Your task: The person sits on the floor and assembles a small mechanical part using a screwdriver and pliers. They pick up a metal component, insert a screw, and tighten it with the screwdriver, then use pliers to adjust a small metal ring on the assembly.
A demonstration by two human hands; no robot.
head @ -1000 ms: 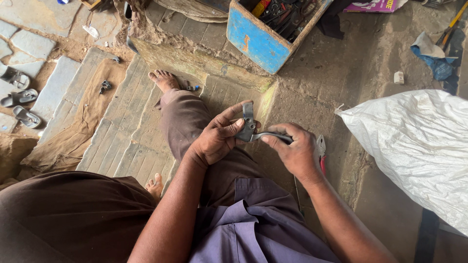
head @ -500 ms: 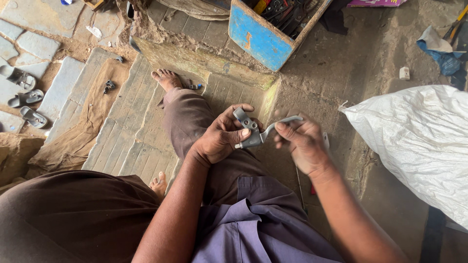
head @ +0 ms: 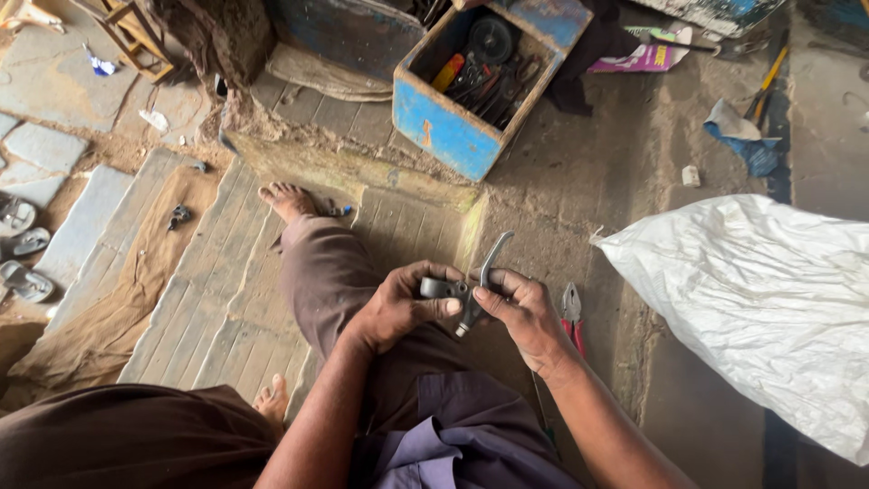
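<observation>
I sit on the ground with one leg stretched out, and both hands meet above my thigh. My left hand (head: 398, 306) grips the dark clamp body of a grey metal brake lever (head: 478, 282). My right hand (head: 523, 312) pinches the same part from the right, just below its curved lever arm, which points up and away from me. Red-handled pliers (head: 572, 312) lie on the ground just right of my right hand.
A blue wooden toolbox (head: 453, 136) with several tools stands ahead. A large white sack (head: 769, 308) lies at the right. Sandals (head: 23, 244) sit at the far left, a brown cloth (head: 109, 317) on the paved floor, and a blue rag (head: 742, 131) at upper right.
The lever arm has swung from lying sideways between my hands to pointing upward. My hands have shifted slightly, and the view has tilted to show more of the toolbox.
</observation>
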